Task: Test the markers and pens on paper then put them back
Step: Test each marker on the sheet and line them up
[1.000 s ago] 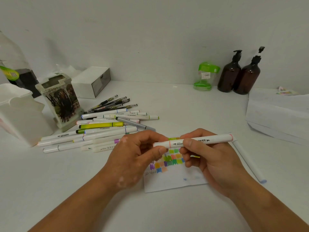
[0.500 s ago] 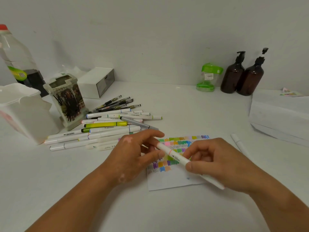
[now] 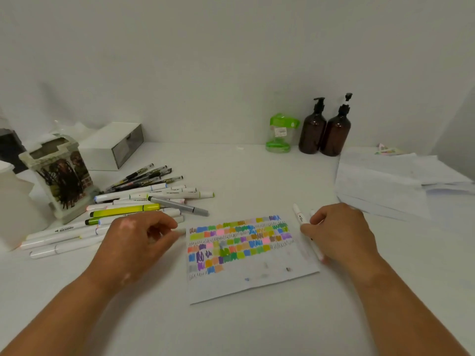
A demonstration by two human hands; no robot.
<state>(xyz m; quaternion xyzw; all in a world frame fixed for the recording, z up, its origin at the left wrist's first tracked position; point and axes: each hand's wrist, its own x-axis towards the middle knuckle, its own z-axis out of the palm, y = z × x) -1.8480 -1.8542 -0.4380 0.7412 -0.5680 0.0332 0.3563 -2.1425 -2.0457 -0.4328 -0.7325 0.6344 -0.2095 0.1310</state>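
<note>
Right hand [image 3: 341,235]: thumb and curled fingers pinch a white marker [image 3: 301,217] that lies along the right edge of the paper [image 3: 257,281] on the table [image 3: 257,330].
Left hand [image 3: 136,242]: fingers curled at the paper's left edge, just beside the marker pile [image 3: 123,210]; whether it holds anything cannot be told.
Test sheet: flat between both hands, with rows of colour swatches and scribbles across its upper half.
Pens [image 3: 146,174]: dark, fanned out behind the pile, near a printed holder [image 3: 61,181].
Back wall: brown pump bottles [image 3: 312,134] and a green-lidded jar [image 3: 280,134].

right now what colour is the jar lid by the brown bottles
The lid is bright green; head view.
</note>
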